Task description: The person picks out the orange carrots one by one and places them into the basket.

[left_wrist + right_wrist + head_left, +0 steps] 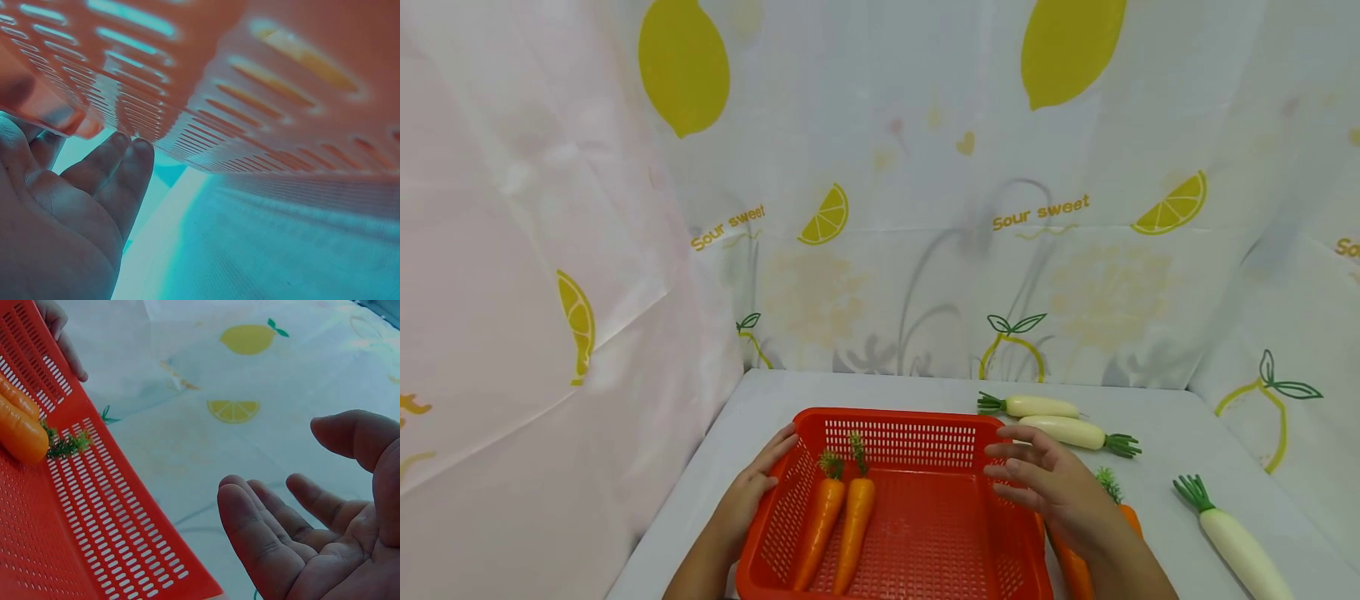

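Left grip (752, 487): fingers straight, resting against basket (917, 533) left wall.
Right grip (1052, 487): released, hovering at right rim.
Carrots (842, 521): inside basket.

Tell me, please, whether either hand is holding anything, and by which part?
The left hand rests on the left rim of the red basket, fingers straight. The right hand hovers open by the right rim, holding nothing.

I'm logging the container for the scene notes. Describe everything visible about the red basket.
The red basket is a rectangular tray of what looks like plastic, with slotted walls, a perforated floor and a solid rim. It sits upright on the white table. Two orange carrots lie side by side in its left half, green tops toward the far wall. The left hand rests on its left rim; the right hand hovers open over its right edge.
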Motion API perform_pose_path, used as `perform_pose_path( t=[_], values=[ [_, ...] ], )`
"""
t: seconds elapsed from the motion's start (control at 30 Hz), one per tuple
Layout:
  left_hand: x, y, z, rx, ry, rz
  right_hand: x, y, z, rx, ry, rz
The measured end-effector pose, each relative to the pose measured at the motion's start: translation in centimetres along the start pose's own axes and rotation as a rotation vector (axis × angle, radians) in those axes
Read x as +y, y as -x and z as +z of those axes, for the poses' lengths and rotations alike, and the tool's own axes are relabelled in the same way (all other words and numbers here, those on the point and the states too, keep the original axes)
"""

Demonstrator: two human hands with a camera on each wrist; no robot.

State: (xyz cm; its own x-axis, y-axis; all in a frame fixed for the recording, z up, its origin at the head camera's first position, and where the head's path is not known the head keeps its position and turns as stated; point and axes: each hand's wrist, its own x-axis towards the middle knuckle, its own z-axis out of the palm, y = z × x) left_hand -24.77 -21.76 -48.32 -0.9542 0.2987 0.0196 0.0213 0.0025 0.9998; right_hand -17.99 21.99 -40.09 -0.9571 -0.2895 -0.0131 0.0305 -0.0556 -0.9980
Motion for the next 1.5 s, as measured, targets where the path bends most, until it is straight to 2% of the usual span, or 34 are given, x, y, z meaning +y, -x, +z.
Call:
perform_pose_path(
  t=[0.13,0.27,0.57,0.8,0.97,1.23,1.5],
  values=[
    [0.1,0.1,0.1,0.000,0.001,0.002,0.6,0.5,-0.7,0.004,-0.024,-0.025],
    [0.0,0.2,0.1,-0.005,0.001,0.016,1.0,0.9,-1.4,0.026,-0.012,-0.011],
    [-0.1,0.1,0.1,-0.011,-0.005,0.038,1.4,1.5,-2.2,0.184,0.064,0.107],
    [0.0,0.2,0.1,-0.018,0.002,0.049,2.1,1.9,-3.0,0.248,0.110,0.106],
    [-0.1,0.2,0.0,-0.032,-0.007,0.063,2.5,2.1,-3.8,0.315,0.136,0.146],
    [-0.5,0.2,-0.2,-0.051,0.009,0.082,3.3,2.7,-5.6,0.329,0.277,0.204],
    [-0.4,0.2,-0.3,-0.093,0.000,0.130,3.9,2.8,-7.0,0.336,0.303,0.256]
  ],
)
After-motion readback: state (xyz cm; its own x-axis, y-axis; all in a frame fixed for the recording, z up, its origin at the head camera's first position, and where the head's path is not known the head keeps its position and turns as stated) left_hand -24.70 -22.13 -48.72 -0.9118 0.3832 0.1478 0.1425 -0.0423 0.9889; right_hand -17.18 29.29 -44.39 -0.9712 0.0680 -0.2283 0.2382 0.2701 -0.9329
